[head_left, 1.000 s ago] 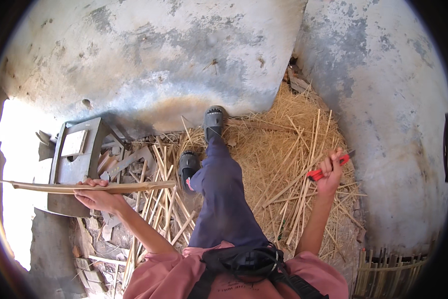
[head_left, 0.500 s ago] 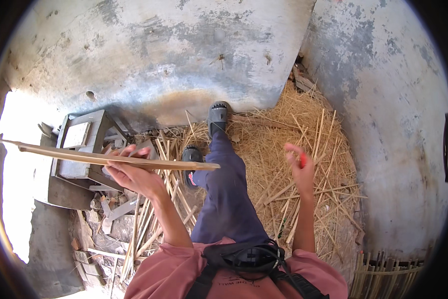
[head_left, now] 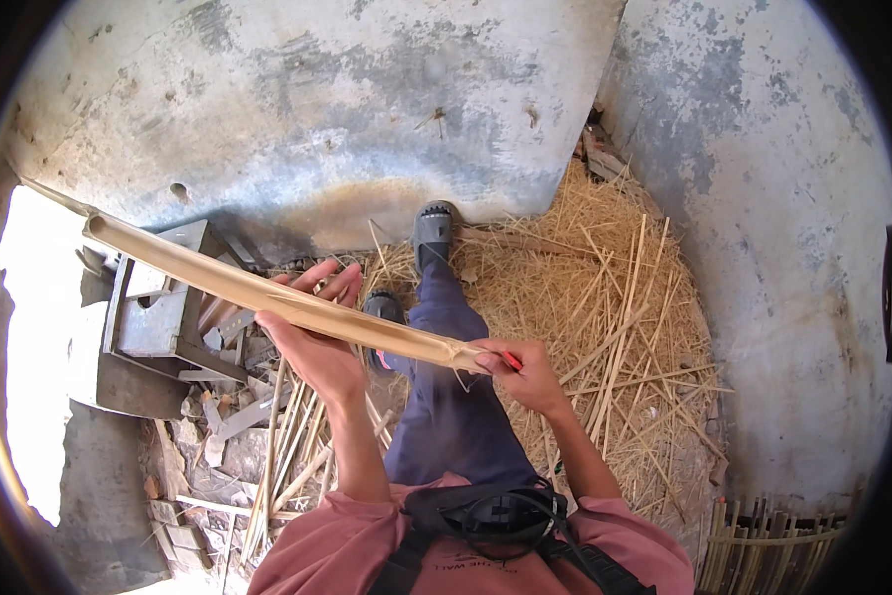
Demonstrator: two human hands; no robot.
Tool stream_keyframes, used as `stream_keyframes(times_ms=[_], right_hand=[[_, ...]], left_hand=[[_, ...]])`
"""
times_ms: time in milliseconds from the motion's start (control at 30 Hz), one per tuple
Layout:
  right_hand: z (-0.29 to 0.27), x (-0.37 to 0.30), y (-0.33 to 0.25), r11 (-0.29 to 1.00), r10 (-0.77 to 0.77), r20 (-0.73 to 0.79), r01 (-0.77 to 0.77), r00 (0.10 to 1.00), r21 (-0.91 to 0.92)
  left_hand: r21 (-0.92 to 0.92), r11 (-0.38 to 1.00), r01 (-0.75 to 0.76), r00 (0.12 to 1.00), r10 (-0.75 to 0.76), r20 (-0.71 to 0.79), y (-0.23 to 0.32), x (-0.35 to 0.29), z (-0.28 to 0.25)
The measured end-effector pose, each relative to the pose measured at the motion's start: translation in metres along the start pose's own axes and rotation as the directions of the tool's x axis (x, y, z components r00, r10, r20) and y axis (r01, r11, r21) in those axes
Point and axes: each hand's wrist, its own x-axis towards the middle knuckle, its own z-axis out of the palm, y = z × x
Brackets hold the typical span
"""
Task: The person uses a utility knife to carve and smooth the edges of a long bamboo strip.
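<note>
A long split length of bamboo [head_left: 238,288], its hollow face showing, slants across in front of me from upper left to the middle. Under its middle, my left hand [head_left: 322,362] cradles it, thumb on the near side and fingertips coming up beyond the far edge. At the bamboo's right end is my right hand [head_left: 527,377], closed round a small red-handled tool [head_left: 511,361]. The tool's working part is hidden at the bamboo's end, so its kind cannot be told. A thin sliver hangs below that end.
Straw and loose bamboo strips [head_left: 615,327] cover the floor on the right. A wooden stool-like frame [head_left: 158,327] stands at left beside rubble [head_left: 213,416]. More strips [head_left: 277,466] lie near my left leg. A weathered wall [head_left: 367,129] rises ahead; a slatted bamboo rack [head_left: 773,550] is at lower right.
My right hand has moved left from over the straw to the bamboo's right end. The bamboo has tilted, its left end higher in the picture and its hollow face now showing.
</note>
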Motion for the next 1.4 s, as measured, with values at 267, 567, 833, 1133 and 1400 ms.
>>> stream_keyframes(times_ms=[267,567,833,1133,1400], right_hand=[[-0.012,0.012,0.002,0.982,0.129,-0.146,-0.105,0.981,0.159],[-0.051,0.005,0.028,0.983,0.181,-0.31,-0.165,0.933,0.076],[-0.061,0.002,0.085,0.965,0.228,-0.308,-0.256,0.924,-0.053],[-0.058,-0.043,0.225,0.869,0.475,-0.237,-0.494,0.848,-0.026],[-0.054,-0.102,0.313,0.748,0.638,-0.219,-0.662,0.738,-0.051]], left_hand=[[0.352,0.933,-0.069,0.997,0.074,-0.002,0.008,0.001,-0.076],[0.111,0.993,0.049,0.852,0.016,-0.523,-0.027,0.008,-0.286],[0.062,0.955,0.291,0.425,-0.071,-0.902,-0.098,-0.054,-0.475],[-0.236,0.957,0.166,0.355,-0.282,-0.891,-0.142,-0.124,-0.565],[-0.266,0.864,0.428,0.361,-0.433,-0.826,-0.159,-0.145,-0.575]])
